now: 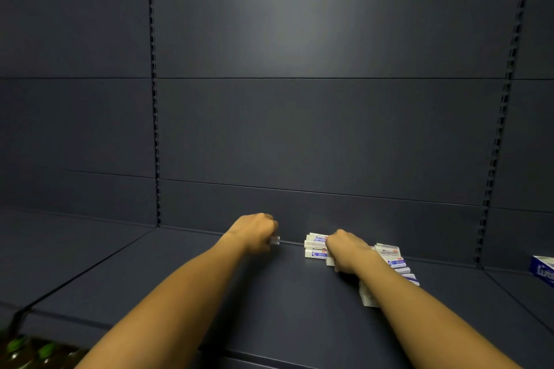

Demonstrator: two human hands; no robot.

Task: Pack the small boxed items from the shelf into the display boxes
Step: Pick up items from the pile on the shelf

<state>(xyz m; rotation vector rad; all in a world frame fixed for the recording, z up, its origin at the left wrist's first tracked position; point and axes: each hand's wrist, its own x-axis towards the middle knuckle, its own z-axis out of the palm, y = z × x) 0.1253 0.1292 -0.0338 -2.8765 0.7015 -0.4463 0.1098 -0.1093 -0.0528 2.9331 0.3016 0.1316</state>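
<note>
Risk first: my right hand (344, 252) clutches a stack from the small white-and-blue cardboard boxes (392, 260) at four o'clock on the dark grey metal shelf (180, 272); squeezing unevenly could spill them. My left hand (257, 231) pinches one box, well apart.

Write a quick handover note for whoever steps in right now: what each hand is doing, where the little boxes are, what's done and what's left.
Left hand: curled round one small box at the back of the shelf.
Right hand: gripping the stack of small white-and-blue boxes; more lie in a row behind its wrist.
A blue display box sits at the far right edge.
Done: nothing visibly packed.
Left: move all small boxes into display boxes.
</note>
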